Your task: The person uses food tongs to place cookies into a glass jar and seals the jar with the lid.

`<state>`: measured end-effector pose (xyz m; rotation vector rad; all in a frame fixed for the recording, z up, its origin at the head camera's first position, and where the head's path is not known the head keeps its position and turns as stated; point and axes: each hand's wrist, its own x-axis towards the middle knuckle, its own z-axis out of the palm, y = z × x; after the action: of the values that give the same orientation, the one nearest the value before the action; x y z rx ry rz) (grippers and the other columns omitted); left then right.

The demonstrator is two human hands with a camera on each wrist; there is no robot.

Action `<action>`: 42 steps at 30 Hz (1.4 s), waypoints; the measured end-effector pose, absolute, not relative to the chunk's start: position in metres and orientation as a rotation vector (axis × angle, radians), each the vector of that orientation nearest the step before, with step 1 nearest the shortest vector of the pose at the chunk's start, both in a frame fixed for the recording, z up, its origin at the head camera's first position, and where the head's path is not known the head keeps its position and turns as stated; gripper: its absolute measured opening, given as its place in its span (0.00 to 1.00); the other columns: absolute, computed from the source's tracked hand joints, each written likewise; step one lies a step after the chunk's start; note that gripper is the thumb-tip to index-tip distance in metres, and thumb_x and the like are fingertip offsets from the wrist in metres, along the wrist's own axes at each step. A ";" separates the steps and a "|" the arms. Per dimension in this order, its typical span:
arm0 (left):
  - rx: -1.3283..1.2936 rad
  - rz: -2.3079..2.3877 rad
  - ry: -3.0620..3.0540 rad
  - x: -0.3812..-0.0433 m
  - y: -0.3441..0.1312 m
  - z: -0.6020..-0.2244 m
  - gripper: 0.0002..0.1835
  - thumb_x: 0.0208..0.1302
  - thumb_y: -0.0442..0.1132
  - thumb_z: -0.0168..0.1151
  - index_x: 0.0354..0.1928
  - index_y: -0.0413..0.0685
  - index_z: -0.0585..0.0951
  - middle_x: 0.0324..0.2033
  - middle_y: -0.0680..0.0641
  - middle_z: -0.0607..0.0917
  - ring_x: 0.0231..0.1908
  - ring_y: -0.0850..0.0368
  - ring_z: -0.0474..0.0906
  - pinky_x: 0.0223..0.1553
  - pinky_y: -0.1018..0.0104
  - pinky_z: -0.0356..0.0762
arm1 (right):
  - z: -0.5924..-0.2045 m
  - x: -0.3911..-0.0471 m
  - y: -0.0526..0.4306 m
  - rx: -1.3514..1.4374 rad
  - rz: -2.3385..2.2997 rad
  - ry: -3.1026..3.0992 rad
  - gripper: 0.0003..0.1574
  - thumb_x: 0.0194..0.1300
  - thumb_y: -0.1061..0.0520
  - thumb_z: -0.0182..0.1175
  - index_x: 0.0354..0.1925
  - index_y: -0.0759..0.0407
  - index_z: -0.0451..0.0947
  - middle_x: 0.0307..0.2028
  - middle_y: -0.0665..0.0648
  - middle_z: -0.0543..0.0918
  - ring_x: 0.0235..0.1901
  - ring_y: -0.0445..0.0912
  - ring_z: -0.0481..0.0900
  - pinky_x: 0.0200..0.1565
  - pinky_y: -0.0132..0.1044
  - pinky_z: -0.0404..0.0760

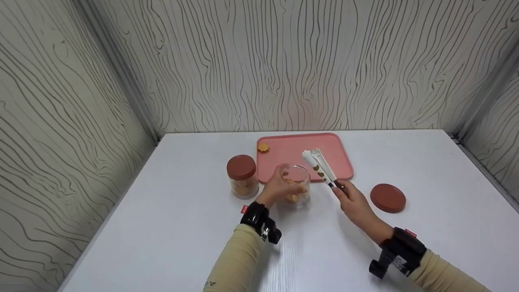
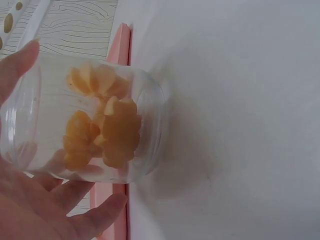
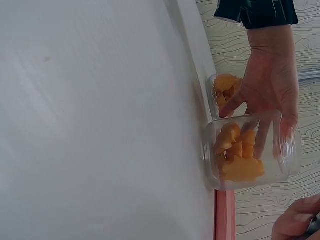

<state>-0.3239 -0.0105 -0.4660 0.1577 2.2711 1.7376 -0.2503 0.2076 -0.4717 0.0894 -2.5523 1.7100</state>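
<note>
My left hand (image 1: pixel 277 187) grips a clear lidless jar (image 1: pixel 303 198) from its left side, thumb and fingers round its wall. Several flower-shaped cookies (image 2: pixel 120 132) lie in the lower part of the jar. The jar stands upright, close over the white table just in front of the pink tray. To its right, my right hand (image 1: pixel 357 207) holds a pair of tongs (image 1: pixel 316 167) by the dark handle end. Their white, brown-spotted arms point up and left over the tray, with a small gap between the paw-like tips. In the right wrist view only fingers (image 3: pixel 295 220) of that hand show.
A single cookie (image 1: pixel 263 147) lies in the far left corner of the pink tray (image 1: pixel 292 142). Left of the tray stands a second jar of cookies (image 1: pixel 244 188) with its brown lid on. Another brown lid (image 1: pixel 388 198) lies on the table at right. Patterned walls border the table.
</note>
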 end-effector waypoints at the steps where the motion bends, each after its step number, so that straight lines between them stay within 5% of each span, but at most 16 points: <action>1: 0.159 1.740 2.270 -0.324 -0.010 -0.466 0.51 0.43 0.46 0.80 0.69 0.55 0.61 0.66 0.41 0.67 0.64 0.46 0.64 0.65 0.44 0.59 | -0.472 -0.250 0.207 0.088 1.715 -2.551 0.16 0.76 0.59 0.48 0.56 0.68 0.67 0.24 0.52 0.66 0.22 0.40 0.62 0.24 0.30 0.64; 42: 0.163 1.744 2.264 -0.318 -0.015 -0.463 0.52 0.43 0.46 0.80 0.70 0.55 0.60 0.66 0.39 0.66 0.65 0.44 0.62 0.65 0.43 0.57 | -0.488 -0.270 0.205 0.068 1.696 -2.612 0.15 0.76 0.61 0.45 0.55 0.70 0.66 0.26 0.52 0.66 0.24 0.41 0.65 0.24 0.31 0.65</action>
<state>-0.3177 -0.0151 -0.4627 0.1630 2.2641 1.7436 -0.2705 0.2049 -0.4881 0.0679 -2.6123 1.6963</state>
